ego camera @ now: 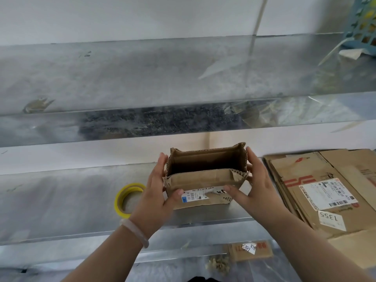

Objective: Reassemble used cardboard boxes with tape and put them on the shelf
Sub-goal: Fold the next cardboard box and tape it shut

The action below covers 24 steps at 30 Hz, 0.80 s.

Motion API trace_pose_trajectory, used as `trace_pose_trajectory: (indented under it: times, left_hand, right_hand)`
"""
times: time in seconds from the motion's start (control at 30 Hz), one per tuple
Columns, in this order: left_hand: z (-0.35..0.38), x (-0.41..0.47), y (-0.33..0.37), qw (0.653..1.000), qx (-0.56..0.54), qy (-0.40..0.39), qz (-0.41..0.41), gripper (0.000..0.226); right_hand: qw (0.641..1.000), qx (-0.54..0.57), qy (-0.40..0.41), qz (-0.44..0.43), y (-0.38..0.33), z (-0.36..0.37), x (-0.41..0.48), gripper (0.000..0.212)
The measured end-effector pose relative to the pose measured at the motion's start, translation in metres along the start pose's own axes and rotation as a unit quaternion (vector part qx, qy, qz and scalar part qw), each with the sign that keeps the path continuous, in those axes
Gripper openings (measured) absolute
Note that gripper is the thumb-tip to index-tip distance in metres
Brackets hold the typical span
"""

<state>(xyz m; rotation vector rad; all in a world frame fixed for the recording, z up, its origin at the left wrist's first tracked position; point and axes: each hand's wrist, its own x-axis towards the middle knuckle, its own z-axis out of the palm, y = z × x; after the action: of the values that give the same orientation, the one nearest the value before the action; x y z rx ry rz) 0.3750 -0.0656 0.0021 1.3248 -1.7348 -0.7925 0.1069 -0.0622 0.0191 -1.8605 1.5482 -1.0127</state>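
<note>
Galvanised metal shelving point(61, 200) fills our view, and at the right of its middle level we see a stack of flattened cardboard boxes point(293, 192). Beside that stack is the small cardboard box point(203, 180), upright and open-topped, gripped from both ends: the left hand point(156, 192) and the right hand point(256, 184) each press a thumb on the labelled front while their fingers clasp the end walls, though we cannot tell whether its base touches the metal. Left of the left hand a yellow tape roll point(118, 202) lies flat on the shelving, and a pale bangle point(134, 231) circles that wrist.
</note>
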Motion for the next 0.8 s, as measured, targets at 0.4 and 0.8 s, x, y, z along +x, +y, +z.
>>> trace_pose_trajectory:
  times: [0.4,0.8]
  left_hand:
    - [-0.012,0.014,0.007,0.999,0.002,-0.02,0.044,0.037]
    - [-0.019,0.036,0.012,0.999,-0.012,-0.012,-0.036,0.039]
  right_hand:
    - [0.999,-0.043,0.018,-0.015,-0.004,-0.003,0.011,0.039]
    - [0.998,0.043,-0.018,0.042,-0.002,-0.013,0.035,0.057]
